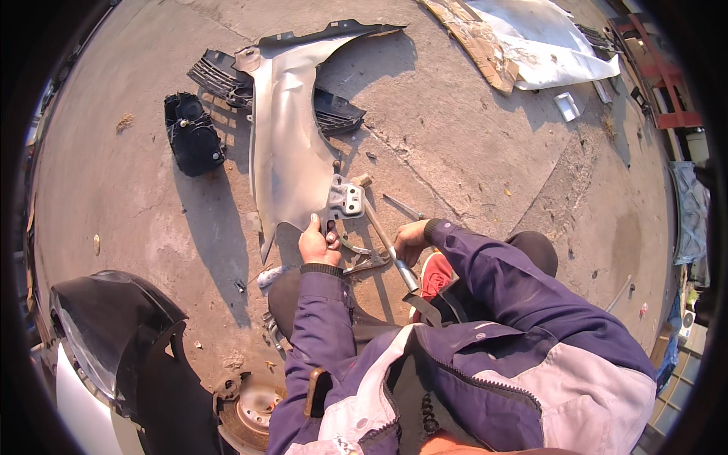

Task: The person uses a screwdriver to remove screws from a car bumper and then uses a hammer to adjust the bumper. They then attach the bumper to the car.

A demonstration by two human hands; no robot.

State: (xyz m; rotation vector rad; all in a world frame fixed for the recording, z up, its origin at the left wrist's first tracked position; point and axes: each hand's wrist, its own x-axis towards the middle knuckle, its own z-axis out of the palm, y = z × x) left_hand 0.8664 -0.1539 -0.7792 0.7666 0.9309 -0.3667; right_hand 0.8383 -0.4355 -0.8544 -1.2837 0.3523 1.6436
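Note:
My left hand (319,244) grips the lower edge of a silver car fender (284,152), thumb on the panel, beside a metal hinge bracket (346,199) at its right edge. My right hand (411,241) is closed around a long-handled tool (378,226); its upper end is partly hidden behind the bracket. A thin metal rod (402,205) lies to the right. Below the fender is a curved metal piece (364,259), partly covered by my left hand.
A slatted black plastic part (220,80) lies behind the fender; a black housing (193,133) sits left. Cardboard (478,49) and white sheeting (557,68) lie upper right. A black car body part (125,334) and rusty brake disc (252,409) are lower left.

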